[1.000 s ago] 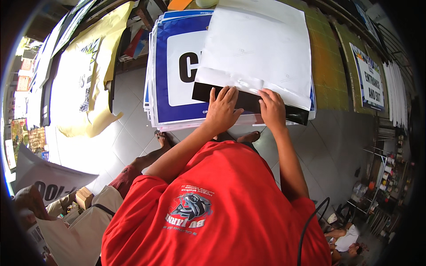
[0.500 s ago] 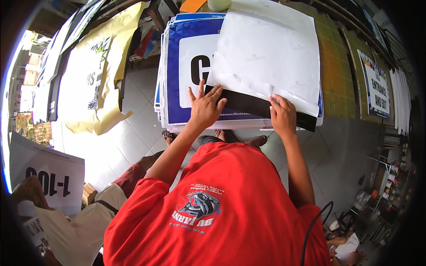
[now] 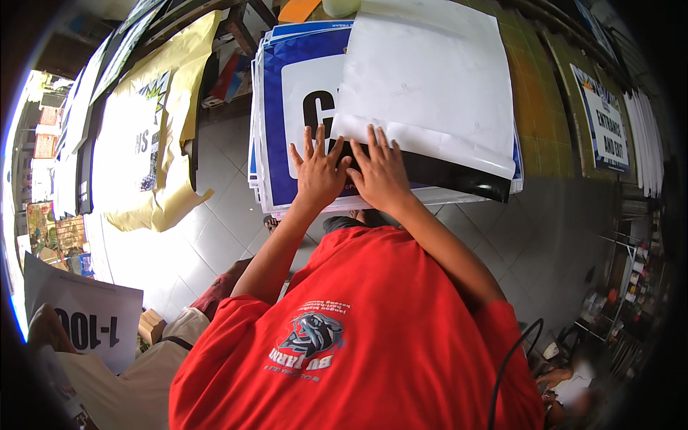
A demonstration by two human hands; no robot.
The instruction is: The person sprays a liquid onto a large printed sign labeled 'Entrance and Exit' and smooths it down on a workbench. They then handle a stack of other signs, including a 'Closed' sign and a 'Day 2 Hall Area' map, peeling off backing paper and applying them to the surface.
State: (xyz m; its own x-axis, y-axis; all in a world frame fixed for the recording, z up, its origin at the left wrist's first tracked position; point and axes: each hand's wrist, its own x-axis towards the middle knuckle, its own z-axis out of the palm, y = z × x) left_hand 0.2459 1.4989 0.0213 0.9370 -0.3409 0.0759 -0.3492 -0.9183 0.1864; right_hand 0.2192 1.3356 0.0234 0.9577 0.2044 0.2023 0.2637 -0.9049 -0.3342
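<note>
A white backing sheet (image 3: 430, 79) covers the right part of a blue-bordered printed sign (image 3: 276, 93) with a large black letter. Along its near edge runs a black strip (image 3: 459, 177). My left hand (image 3: 319, 172) lies with fingers spread over the sign, its fingertips by the left end of the strip. Right beside it, my right hand (image 3: 380, 168) is also spread flat, pressing where the white sheet's edge meets the strip. Neither hand grips anything. Beneath is a stack of similar printed sheets (image 3: 256, 154) on the table.
Yellow paper (image 3: 190, 79) drapes over a board at the left. A green cutting mat (image 3: 534, 100) extends to the right, beyond it a printed sign board (image 3: 602, 118). At lower left a seated person (image 3: 143, 358) is beside a white printed sheet (image 3: 107, 322).
My right hand has slid left along the white sheet's edge, from near its right end to beside my left hand. My left hand has shifted slightly left.
</note>
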